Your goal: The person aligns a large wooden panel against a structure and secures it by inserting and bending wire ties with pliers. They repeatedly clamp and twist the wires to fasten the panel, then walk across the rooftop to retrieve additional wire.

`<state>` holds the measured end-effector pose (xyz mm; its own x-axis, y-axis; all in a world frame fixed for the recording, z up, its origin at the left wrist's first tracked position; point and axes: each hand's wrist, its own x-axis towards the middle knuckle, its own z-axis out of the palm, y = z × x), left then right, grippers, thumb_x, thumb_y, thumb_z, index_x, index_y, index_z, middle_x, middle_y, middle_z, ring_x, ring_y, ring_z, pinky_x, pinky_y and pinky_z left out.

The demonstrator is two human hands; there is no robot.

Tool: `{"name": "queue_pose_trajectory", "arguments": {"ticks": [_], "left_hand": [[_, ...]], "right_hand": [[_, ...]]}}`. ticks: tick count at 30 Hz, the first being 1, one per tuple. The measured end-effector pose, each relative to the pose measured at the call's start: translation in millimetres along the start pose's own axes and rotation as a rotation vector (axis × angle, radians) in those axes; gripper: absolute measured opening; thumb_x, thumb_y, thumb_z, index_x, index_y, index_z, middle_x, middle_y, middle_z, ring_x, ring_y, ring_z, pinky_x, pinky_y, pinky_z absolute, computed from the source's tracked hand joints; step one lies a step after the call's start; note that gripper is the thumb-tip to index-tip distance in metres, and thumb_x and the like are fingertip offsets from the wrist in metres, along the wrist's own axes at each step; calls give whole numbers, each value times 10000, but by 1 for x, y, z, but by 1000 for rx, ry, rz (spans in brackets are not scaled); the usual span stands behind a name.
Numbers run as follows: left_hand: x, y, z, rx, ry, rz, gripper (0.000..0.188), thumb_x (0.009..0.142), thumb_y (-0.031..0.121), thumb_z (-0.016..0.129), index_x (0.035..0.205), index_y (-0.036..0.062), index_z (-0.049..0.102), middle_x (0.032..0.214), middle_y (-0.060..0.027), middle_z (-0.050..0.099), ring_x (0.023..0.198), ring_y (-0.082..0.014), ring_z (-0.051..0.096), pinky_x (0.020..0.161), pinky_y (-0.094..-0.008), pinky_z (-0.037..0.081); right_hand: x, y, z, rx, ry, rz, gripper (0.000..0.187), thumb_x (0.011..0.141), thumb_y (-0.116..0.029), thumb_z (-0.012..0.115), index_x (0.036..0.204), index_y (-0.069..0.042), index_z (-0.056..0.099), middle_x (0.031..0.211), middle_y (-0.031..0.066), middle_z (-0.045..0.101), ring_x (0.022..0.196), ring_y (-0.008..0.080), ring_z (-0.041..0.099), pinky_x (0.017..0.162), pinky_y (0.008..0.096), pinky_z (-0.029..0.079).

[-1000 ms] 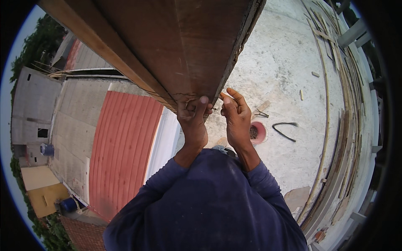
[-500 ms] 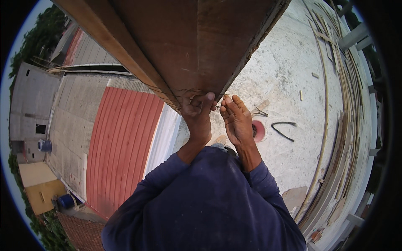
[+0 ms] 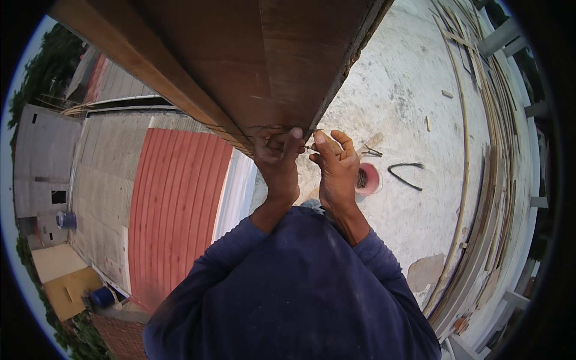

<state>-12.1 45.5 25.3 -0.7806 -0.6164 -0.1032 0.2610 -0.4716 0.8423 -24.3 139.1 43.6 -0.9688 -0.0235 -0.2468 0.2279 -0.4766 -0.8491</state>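
Observation:
A tall brown wooden column form (image 3: 264,66) rises in front of me, with timber along its left side. Thin dark wire (image 3: 268,126) runs across its face at hand height. My left hand (image 3: 279,165) is closed on the wire by the lower face of the form, thumb pointing up. Close beside it, at the right edge, my right hand (image 3: 337,171) pinches the wire's end between thumb and forefinger, its other fingers loosely bent. Part of the wire is hidden behind my fingers.
Below on the pale concrete slab lie pincers (image 3: 373,152), a pink bucket (image 3: 372,179) with small dark pieces inside, and a bent bundle of wire (image 3: 405,176). Long timber strips (image 3: 489,162) line the right side. Leftward, a red metal roof (image 3: 174,210) lies lower down.
My right hand has shifted slightly left and up, closer to the form's edge, and its fingers have spread. The left hand keeps its grip; the whole view has shifted a little.

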Motion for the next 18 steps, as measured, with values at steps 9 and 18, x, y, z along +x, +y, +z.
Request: {"name": "queue_pose_trajectory", "arguments": {"ticks": [9,18], "left_hand": [[-1,-3,-13,-82,-136,-346,329,959,373,733,1019,72,615,953,-51,693,836,-134,662,744,-305,545],[2,-3,-17,48,-389,-512,714,1058,624,385,1295,-5,625,1174,-97,674,1074,-162,623,919,-343,493]], "right_hand": [[-8,-7,5,-313,55,-176,515,941,-202,778,1271,37,463,1014,139,745,914,138,685,816,244,516],[-20,6,-4,-584,-27,-519,391,976,-105,703,1266,28,477,1177,203,727,1100,203,692,914,303,510]]}}
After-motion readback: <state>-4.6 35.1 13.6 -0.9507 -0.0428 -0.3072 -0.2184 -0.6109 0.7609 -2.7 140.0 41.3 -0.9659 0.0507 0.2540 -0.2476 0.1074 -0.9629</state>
